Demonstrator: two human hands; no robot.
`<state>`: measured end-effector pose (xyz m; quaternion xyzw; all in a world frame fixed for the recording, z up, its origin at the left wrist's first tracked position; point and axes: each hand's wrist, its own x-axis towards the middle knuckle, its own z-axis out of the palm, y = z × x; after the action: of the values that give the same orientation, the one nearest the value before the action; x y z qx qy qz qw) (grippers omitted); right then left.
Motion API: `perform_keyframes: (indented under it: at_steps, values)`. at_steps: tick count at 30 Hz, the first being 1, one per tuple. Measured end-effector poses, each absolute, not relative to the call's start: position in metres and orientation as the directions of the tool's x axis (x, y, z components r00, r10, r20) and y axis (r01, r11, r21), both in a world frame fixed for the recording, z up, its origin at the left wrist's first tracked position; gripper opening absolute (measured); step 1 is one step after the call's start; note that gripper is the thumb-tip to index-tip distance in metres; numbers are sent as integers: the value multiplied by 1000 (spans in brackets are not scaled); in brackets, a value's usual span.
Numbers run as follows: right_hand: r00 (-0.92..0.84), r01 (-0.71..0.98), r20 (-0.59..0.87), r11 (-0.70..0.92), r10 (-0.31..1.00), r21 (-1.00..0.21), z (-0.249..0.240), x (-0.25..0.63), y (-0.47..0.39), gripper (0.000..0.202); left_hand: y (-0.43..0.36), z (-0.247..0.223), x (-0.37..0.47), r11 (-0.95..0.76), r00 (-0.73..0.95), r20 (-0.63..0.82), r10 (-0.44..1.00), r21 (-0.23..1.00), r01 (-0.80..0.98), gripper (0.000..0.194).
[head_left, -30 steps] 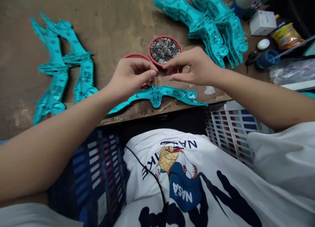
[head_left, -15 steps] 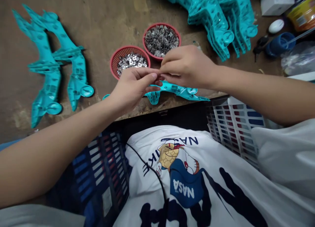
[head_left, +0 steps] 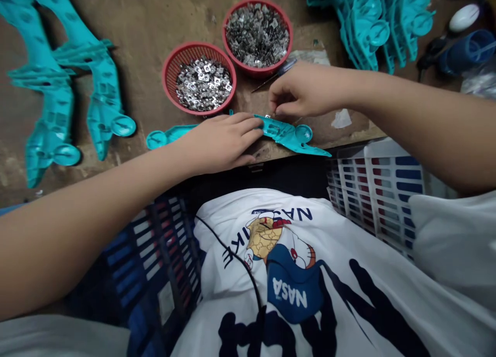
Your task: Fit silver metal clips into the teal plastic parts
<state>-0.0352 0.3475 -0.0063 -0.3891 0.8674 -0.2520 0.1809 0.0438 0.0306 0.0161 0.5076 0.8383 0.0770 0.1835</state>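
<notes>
A teal plastic part [head_left: 287, 134] lies lengthwise along the table's near edge. My left hand [head_left: 222, 142] rests across its middle, fingers over the top and thumb at the near side, steadying it. At the part's far edge, my right hand [head_left: 300, 91] has its fingertips pinched together by a small metal clip [head_left: 267, 117]; the fingers partly hide what they hold. Just beyond are two red baskets: the left basket [head_left: 167, 78] contains shiny flat metal clips [head_left: 203, 86], the right basket [head_left: 290, 34] duller metal clips [head_left: 258, 34].
A thin-shafted tool [head_left: 285, 66] lies beside the right basket. Teal parts [head_left: 62, 104] lie at left, and stacked teal parts [head_left: 364, 26] at back right. A blue cup [head_left: 470, 49] stands far right. Below the table edge are a white crate [head_left: 368, 186] and a blue crate [head_left: 155, 253].
My hands, together above the part before, have separated. The left has come down onto the teal part; the right has moved to its far edge. The view has shifted slightly.
</notes>
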Motion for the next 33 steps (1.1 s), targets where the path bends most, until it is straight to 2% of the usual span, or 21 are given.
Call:
perform_keyframes:
  at_steps: [3, 7, 9, 18, 24, 29, 33]
  values:
    - [-615, -563, -136, 554, -777, -613, -3, -24, 341, 34, 27, 12, 40, 458, -412, -204, 888, 322, 829, 64]
    - [-676, -427, -248, 643, -694, -636, 8, -8, 332, 27, 23, 4, 37, 430, -402, -153, 903, 323, 843, 66]
    - [-682, -410, -270, 660, -680, -629, 12, -4, 328, 27, 23, 3, 37, 425, -401, -141, 905, 325, 845, 67]
    - [-635, -507, -267, 651, -725, -565, 17, -4, 329, 43, 22, -4, 34, 413, -402, -110, 909, 364, 835, 64]
    - [-642, -524, -293, 684, -708, -507, 21, 0, 323, 48, 22, -11, 34, 410, -410, -91, 908, 397, 821, 66]
    - [-655, -548, -337, 733, -676, -404, 29, 10, 315, 45, 24, -9, 36, 415, -415, -87, 906, 377, 828, 67]
    - [-654, -619, -362, 745, -664, -247, 44, 21, 304, 46, 24, -5, 36, 400, -388, -106, 916, 343, 850, 65]
